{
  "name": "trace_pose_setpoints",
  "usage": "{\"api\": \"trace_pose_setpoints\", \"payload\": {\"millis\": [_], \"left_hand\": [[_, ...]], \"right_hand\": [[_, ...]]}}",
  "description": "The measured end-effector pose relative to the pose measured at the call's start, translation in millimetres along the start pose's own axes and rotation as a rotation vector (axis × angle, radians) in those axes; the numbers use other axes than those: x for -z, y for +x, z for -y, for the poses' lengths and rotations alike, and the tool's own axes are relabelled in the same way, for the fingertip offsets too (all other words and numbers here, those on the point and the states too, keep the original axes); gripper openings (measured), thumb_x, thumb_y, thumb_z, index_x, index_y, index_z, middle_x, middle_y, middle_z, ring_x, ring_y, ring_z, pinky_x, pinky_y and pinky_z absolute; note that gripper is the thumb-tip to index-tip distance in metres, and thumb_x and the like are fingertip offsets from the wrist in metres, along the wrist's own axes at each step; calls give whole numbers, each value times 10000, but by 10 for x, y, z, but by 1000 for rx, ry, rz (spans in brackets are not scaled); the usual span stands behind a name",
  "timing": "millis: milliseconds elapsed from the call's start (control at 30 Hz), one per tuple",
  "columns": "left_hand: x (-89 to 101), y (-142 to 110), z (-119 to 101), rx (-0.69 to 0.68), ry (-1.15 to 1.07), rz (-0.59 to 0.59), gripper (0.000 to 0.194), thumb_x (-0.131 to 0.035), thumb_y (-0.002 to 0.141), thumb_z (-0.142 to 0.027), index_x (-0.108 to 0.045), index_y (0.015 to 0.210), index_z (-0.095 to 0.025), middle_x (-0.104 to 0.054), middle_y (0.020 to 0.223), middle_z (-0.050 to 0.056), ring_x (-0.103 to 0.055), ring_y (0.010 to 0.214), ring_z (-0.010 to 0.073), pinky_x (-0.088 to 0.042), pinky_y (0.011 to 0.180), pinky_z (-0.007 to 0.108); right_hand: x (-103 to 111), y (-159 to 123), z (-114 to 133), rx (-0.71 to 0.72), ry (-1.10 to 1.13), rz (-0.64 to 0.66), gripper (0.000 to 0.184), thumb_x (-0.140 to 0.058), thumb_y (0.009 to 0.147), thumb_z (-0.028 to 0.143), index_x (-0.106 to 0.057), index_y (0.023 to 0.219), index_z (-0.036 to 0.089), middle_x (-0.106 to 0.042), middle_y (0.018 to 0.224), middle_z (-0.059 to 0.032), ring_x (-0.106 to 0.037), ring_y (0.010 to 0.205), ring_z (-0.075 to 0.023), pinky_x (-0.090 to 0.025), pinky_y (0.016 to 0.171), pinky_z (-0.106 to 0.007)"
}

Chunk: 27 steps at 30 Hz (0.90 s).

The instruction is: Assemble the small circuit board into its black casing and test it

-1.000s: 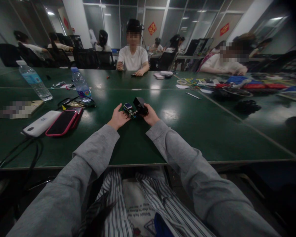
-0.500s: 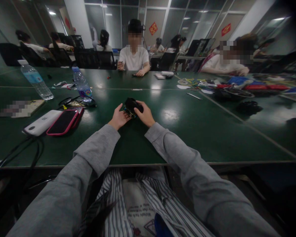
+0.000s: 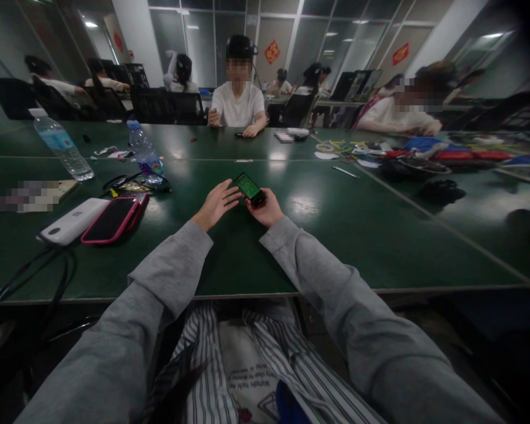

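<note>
A small black rectangular object with a green, finely marked face (image 3: 249, 185) is tilted up above the table; whether that face is a screen or a circuit board is unclear. My right hand (image 3: 267, 208) grips its lower end from beneath, fingers curled around the black edge. To its left, my left hand (image 3: 218, 204) is open, the fingers stretched out and spread towards the object's side. Nothing shows in the left palm.
Left on the green table (image 3: 335, 253) lie a pink-rimmed phone (image 3: 109, 220), a white power bank (image 3: 73, 222), black cables and two water bottles, one here (image 3: 62, 144). A pen (image 3: 345, 172) and cluttered parts (image 3: 441, 156) lie right. A person (image 3: 237, 103) sits opposite.
The black object has been turned over, so its green face now shows instead of its black back. My right hand has rolled underneath it, while my left hand has come off its side.
</note>
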State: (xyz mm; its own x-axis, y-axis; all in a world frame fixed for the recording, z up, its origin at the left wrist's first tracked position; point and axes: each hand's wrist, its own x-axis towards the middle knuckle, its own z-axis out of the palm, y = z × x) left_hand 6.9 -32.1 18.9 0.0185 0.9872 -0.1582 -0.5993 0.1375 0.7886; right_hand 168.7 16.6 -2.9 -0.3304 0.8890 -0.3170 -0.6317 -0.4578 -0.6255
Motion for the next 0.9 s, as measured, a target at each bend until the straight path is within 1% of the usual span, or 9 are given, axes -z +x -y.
{"api": "trace_pose_setpoints", "payload": {"millis": [67, 167, 300, 367, 533, 600, 733, 833, 900], "left_hand": [[31, 38, 53, -29, 33, -46, 245, -724, 845, -268, -645, 1073, -220, -690, 1089, 95, -674, 933, 188, -486, 886, 321], [86, 109, 143, -21, 76, -111, 156, -716, 843, -223, -633, 973, -200, -694, 1013, 86, -673, 857, 171, -493, 844, 314], [107, 148, 216, 29, 73, -100, 123, -713, 846, -204, -635, 935, -172, -696, 888, 81, -670, 798, 152, -496, 828, 289], [98, 138, 225, 29, 63, -86, 182, -742, 822, -188, -644, 974, -172, -697, 855, 63, -670, 778, 138, -494, 826, 278], [88, 126, 249, 5, 86, -75, 476, -811, 729, -90, -598, 1144, -184, -719, 872, 33, -677, 755, 106, -488, 814, 256], [95, 142, 265, -6, 96, -76, 501, -815, 726, -90, -589, 1164, -179, -727, 876, 39, -683, 757, 109, -491, 787, 249], [112, 184, 286, -23, 118, -71, 360, -818, 742, -140, -633, 1050, -162, -721, 819, 36, -669, 707, 107, -497, 724, 241], [127, 207, 293, -44, 140, -71, 244, -809, 754, -159, -647, 937, -148, -706, 785, 33, -647, 675, 101, -491, 712, 239], [142, 217, 299, -65, 167, -66, 212, -803, 761, -176, -652, 907, -146, -699, 783, 35, -633, 678, 101, -478, 704, 241]], "right_hand": [[-12, -36, 12, -19, 17, -6, 255, -424, 942, 358, -608, 919, 183, -669, 834, -72, -623, 701, -135, -540, 516, -189], [-27, -46, -19, -11, -22, -10, 220, -440, 928, 332, -610, 920, 192, -671, 801, -60, -626, 691, -141, -541, 505, -199], [-30, -31, -54, -15, -96, 12, 182, -481, 910, 323, -611, 907, 196, -654, 744, -41, -616, 646, -139, -534, 499, -199], [-28, -34, -51, -38, -138, 40, 189, -495, 908, 337, -616, 908, 191, -656, 728, -47, -607, 618, -140, -517, 474, -194], [-22, -51, -26, -75, -195, 81, 251, -484, 918, 405, -626, 899, 200, -662, 683, -55, -581, 554, -141, -459, 404, -183], [-16, -44, -26, -79, -204, 98, 264, -481, 915, 420, -630, 907, 202, -659, 672, -48, -579, 543, -140, -452, 398, -185], [-4, -21, -45, -69, -245, 135, 244, -522, 888, 409, -633, 902, 193, -660, 670, -52, -579, 535, -140, -465, 401, -192], [-7, -21, -55, -56, -276, 129, 220, -538, 880, 397, -626, 874, 195, -646, 649, -44, -587, 531, -138, -481, 410, -186], [-16, -32, -55, -57, -286, 124, 221, -531, 885, 398, -622, 866, 197, -642, 644, -38, -587, 526, -134, -483, 413, -178]]}}
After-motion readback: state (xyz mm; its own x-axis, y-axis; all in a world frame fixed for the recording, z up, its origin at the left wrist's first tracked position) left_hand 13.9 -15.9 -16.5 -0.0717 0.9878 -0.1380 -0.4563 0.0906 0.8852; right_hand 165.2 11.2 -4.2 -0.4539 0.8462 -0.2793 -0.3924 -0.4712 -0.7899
